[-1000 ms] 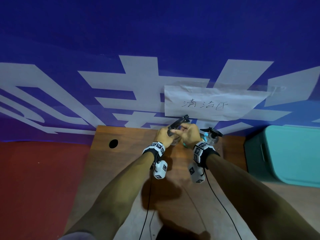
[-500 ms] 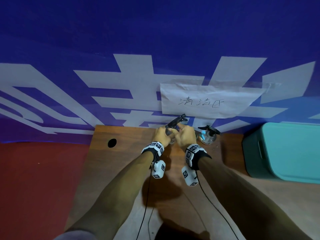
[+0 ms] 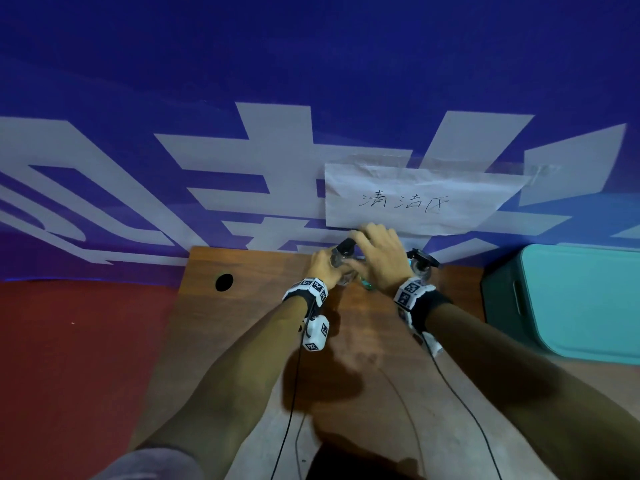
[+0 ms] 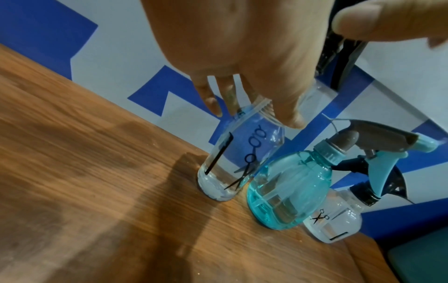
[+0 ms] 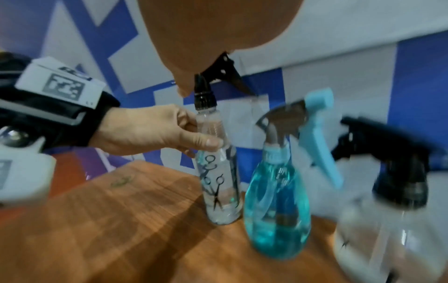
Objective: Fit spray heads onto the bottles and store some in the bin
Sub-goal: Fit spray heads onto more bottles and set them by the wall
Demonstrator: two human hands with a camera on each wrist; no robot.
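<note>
A tall clear bottle point(image 5: 218, 172) printed with scissors stands at the back of the wooden table point(image 3: 249, 306). My left hand point(image 3: 323, 268) grips its upper body. A black spray head point(image 5: 206, 95) sits on its neck, trigger pointing to the wall. My right hand point(image 3: 379, 258) covers that head from above, fingers over its top and thumb by the collar. Right of it stand a teal bottle point(image 5: 276, 210) with a grey and teal spray head and a round clear bottle point(image 4: 332, 220) with a black head. Both hands hide most of the held bottle in the head view.
A teal lidded bin point(image 3: 571, 306) stands to the right of the table. A blue and white banner wall with a taped paper sign point(image 3: 415, 202) rises right behind the bottles. A round cable hole point(image 3: 224, 282) lies in the table's left part.
My right hand has turned from pinching the black spray head at its side to lying over its top. The left hand still holds the clear bottle in place.
</note>
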